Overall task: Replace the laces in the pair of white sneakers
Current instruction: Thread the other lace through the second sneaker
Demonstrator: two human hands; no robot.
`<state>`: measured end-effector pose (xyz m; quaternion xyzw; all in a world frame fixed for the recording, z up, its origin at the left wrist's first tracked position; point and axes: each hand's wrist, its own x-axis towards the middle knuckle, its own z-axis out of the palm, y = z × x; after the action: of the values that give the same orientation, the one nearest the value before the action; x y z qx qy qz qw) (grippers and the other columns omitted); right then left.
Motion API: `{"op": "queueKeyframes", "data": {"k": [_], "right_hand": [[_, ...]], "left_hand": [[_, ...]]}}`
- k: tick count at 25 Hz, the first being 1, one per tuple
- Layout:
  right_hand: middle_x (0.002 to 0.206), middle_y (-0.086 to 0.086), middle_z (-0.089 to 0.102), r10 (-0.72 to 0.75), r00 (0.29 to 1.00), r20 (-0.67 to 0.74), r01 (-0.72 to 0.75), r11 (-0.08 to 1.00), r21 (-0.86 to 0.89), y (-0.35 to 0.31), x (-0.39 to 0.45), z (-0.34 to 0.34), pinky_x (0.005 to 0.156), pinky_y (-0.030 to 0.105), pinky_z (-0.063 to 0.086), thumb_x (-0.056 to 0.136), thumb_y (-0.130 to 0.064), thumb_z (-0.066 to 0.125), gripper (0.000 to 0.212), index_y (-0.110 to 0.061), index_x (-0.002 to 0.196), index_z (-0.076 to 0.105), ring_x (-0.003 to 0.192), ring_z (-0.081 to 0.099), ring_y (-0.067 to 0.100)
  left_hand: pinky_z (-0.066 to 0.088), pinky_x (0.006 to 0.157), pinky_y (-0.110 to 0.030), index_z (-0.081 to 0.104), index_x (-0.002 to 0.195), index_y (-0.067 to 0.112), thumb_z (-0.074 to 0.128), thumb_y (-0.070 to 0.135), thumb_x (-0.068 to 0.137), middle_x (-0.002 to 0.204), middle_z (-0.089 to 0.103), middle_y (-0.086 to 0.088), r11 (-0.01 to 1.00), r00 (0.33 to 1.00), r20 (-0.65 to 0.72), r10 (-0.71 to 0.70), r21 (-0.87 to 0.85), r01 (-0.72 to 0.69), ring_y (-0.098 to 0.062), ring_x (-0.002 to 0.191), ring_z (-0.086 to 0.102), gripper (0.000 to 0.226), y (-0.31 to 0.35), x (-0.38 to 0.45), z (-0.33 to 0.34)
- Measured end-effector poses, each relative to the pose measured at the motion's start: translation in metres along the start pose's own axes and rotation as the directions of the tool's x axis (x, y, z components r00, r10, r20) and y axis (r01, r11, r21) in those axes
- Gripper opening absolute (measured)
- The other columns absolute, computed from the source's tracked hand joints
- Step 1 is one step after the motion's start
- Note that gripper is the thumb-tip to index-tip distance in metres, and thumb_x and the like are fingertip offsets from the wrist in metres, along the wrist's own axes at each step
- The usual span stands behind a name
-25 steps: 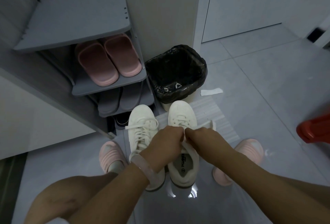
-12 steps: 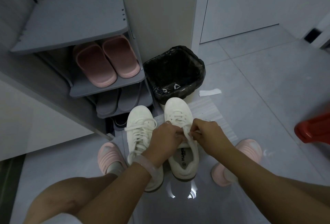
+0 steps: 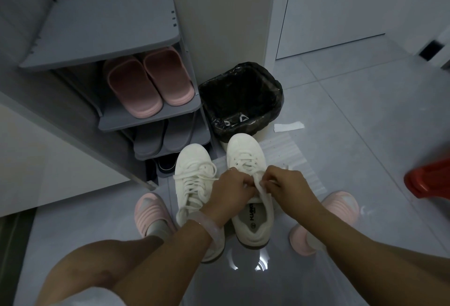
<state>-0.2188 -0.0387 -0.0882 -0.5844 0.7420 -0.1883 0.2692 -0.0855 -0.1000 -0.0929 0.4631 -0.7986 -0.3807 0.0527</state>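
Two white sneakers stand side by side on the grey floor, toes pointing away from me. The left sneaker [image 3: 193, 179] is fully laced, its loose lace ends spread over the tongue. Over the tongue of the right sneaker [image 3: 248, 157] both hands meet. My left hand [image 3: 231, 193] pinches the white lace [image 3: 264, 192] near the top eyelets, and my right hand [image 3: 289, 184] pinches the same lace from the right side. The hands hide the upper eyelets. A pale bracelet sits on my left wrist.
A grey shoe rack [image 3: 151, 115] with pink slippers [image 3: 148, 84] and grey slippers stands at the left. A bin lined with a black bag [image 3: 241, 101] is just beyond the sneakers' toes. A paper scrap [image 3: 288, 126] and a red object [image 3: 428, 179] lie to the right.
Both hands have moved forward from the heel opening to the tongue of the right sneaker, and the lace end that stretched out to the right a second ago is now drawn in between the fingers.
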Motion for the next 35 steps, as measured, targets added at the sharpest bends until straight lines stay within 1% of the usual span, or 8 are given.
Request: {"op": "queueKeyframes", "data": {"k": [10, 13, 15, 17, 20, 25, 30, 35], "right_hand": [[0.144, -0.001, 0.036, -0.119, 0.986, 0.117, 0.15, 0.94, -0.308, 0.0, 0.006, -0.011, 0.106, 0.038, 0.03, 0.084, -0.047, 0.055, 0.039, -0.04, 0.123, 0.057, 0.136, 0.025, 0.02], [0.146, -0.005, 0.029, -0.076, 0.986, 0.145, 0.119, 0.943, -0.311, -0.002, 0.006, -0.008, 0.109, 0.036, 0.021, 0.086, -0.046, 0.055, 0.038, -0.043, 0.124, 0.054, 0.139, 0.017, 0.016], [0.143, -0.003, 0.034, -0.071, 0.985, 0.16, 0.102, 0.975, -0.195, -0.005, 0.006, -0.003, 0.108, 0.03, 0.026, 0.088, -0.041, 0.056, 0.033, -0.038, 0.12, 0.059, 0.134, 0.026, 0.014], [0.13, 0.001, 0.051, 0.031, 0.999, 0.043, -0.037, 0.988, 0.147, -0.003, 0.01, -0.004, 0.093, 0.018, 0.038, 0.09, -0.027, 0.056, 0.021, -0.024, 0.106, 0.068, 0.114, 0.047, 0.009], [0.096, 0.008, 0.066, 0.35, 0.937, -0.01, -0.302, 0.822, 0.483, -0.001, 0.013, -0.016, 0.081, 0.031, 0.054, 0.091, -0.028, 0.055, 0.015, -0.014, 0.086, 0.061, 0.08, 0.06, 0.016], [0.079, 0.006, 0.06, 0.393, 0.884, 0.253, -0.466, 0.786, 0.407, -0.013, 0.01, -0.006, 0.075, 0.033, 0.054, 0.088, -0.023, 0.06, 0.017, -0.007, 0.082, 0.06, 0.074, 0.059, 0.018], [0.079, -0.001, 0.068, 0.41, 0.803, 0.433, -0.533, 0.166, 0.83, -0.015, 0.014, -0.025, 0.077, 0.025, 0.047, 0.09, -0.013, 0.056, 0.015, -0.011, 0.079, 0.066, 0.079, 0.06, 0.012], [0.058, -0.008, 0.063, 0.322, 0.786, 0.527, -0.593, 0.154, 0.79, -0.016, 0.014, -0.022, 0.074, 0.024, 0.042, 0.095, -0.018, 0.047, 0.02, -0.016, 0.085, 0.064, 0.071, 0.057, 0.009]], "left_hand": [[0.037, 0.066, -0.02, 0.064, 0.075, 0.008, 0.049, 0.002, 0.088, 0.083, 0.046, -0.002, 0.985, 0.979, -0.2, -0.027, -0.174, -0.008, -0.017, 0.078, 0.051, 0.021, 0.017, -0.002, -0.025], [0.054, 0.066, -0.025, 0.046, 0.07, 0.015, 0.035, 0.006, 0.097, 0.07, 0.059, -0.001, 0.312, 0.94, -0.254, -0.225, -0.933, -0.178, -0.011, 0.063, 0.062, 0.03, 0.034, -0.008, -0.099], [0.044, 0.041, -0.017, 0.039, 0.069, 0.015, 0.028, 0.011, 0.098, 0.053, 0.054, 0.003, 0.044, 0.942, -0.252, -0.223, -0.968, -0.248, -0.004, 0.038, 0.046, 0.031, 0.031, -0.018, -0.141], [0.027, 0.034, -0.014, 0.039, 0.068, 0.016, 0.03, 0.01, 0.095, 0.044, 0.046, 0.005, 0.428, 0.917, -0.24, -0.32, -0.9, -0.086, -0.008, 0.035, 0.032, 0.029, 0.022, -0.02, -0.15], [0.04, 0.053, -0.026, 0.048, 0.087, 0.024, 0.044, 0.022, 0.094, 0.067, 0.056, 0.001, 0.973, 0.95, -0.223, -0.22, -0.126, 0.196, -0.014, 0.057, 0.048, 0.008, 0.013, -0.014, -0.114], [0.043, 0.084, -0.032, 0.059, 0.112, 0.023, 0.05, 0.032, 0.09, 0.111, 0.054, -0.003, 0.927, 0.996, 0.088, -0.03, 0.375, -0.005, -0.021, 0.104, 0.054, 0.025, 0.015, -0.014, -0.047], [0.044, 0.079, -0.034, 0.054, 0.114, 0.018, 0.045, 0.027, 0.092, 0.115, 0.05, -0.004, 0.879, 0.997, -0.006, 0.08, 0.472, -0.068, -0.025, 0.103, 0.056, 0.026, 0.018, -0.01, -0.028], [0.042, 0.07, -0.032, 0.059, 0.114, 0.02, 0.041, 0.029, 0.094, 0.107, 0.055, -0.005, 0.84, 0.994, 0.068, 0.087, 0.531, -0.11, -0.027, 0.097, 0.059, 0.028, 0.012, -0.012, -0.011]]}}
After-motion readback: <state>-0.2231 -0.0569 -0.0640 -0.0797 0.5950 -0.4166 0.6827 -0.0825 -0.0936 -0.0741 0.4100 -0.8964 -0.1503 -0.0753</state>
